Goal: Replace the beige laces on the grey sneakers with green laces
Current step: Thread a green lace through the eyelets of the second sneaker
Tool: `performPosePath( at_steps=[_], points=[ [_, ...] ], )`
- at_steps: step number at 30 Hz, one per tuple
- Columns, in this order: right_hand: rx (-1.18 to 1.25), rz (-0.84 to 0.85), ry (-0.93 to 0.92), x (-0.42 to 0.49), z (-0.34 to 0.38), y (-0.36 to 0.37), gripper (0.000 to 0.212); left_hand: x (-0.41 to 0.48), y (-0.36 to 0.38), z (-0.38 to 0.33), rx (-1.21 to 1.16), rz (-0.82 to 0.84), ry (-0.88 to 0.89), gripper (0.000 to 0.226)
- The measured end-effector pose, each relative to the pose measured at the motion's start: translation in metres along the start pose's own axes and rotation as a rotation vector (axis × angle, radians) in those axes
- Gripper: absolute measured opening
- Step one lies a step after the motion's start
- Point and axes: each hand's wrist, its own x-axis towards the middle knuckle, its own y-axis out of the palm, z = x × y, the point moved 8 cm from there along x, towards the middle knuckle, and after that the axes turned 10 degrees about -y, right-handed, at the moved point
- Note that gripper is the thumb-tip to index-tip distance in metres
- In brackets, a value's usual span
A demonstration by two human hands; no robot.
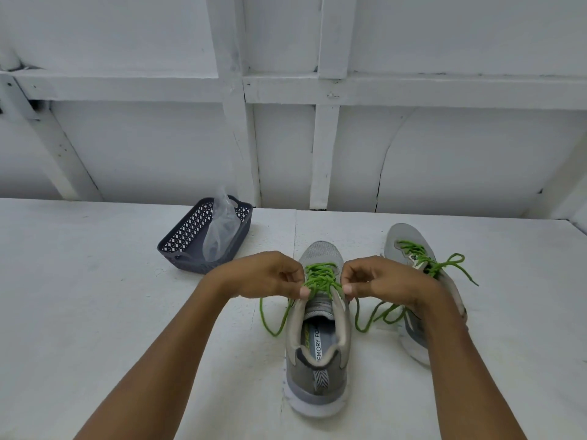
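Note:
A grey sneaker (317, 369) stands on the white table, heel toward me, threaded with a green lace (320, 274). My left hand (266, 274) pinches the lace at the left top eyelets. My right hand (381, 281) pinches the lace on the right side. Loose green ends trail onto the table on both sides of the sneaker. A second grey sneaker (409, 242) lies to the right, partly hidden by my right forearm. Its green lace (435, 265) is tied in a bow.
A dark grey perforated basket (190, 246) sits at the back left with a clear plastic bag (222, 230) in it. A white panelled wall rises behind the table (95, 296).

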Motion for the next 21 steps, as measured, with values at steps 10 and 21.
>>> performPosePath(
  at_steps=[10, 21],
  points=[
    [-0.101, 0.068, 0.136, -0.013, -0.014, -0.007, 0.019, -0.008, -0.003, 0.023, -0.105, 0.115, 0.037, 0.017],
    [0.811, -0.430, -0.050, 0.007, -0.002, -0.003, 0.032, 0.005, -0.005, 0.024, -1.097, -0.022, 0.144, 0.022]
  ],
)
